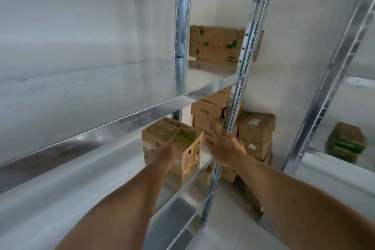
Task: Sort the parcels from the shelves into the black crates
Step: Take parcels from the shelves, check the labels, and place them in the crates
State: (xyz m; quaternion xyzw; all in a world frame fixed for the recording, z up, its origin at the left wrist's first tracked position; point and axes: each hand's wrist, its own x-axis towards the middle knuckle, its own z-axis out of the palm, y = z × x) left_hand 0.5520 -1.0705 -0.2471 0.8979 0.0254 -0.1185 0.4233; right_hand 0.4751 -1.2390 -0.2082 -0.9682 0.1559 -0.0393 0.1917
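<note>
left hand [162,153] grips a shelved parcel [178,135] (green print on top), right hand [224,148] open beside it.

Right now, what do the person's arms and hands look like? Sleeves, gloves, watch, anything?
Nothing worn shows. The left hand and right hand are bare: no gloves, no rings visible. The left forearm and right forearm are bare to the frame's edge: no sleeve, watch or band. Slight blur, so fine marks could be missed.
</note>
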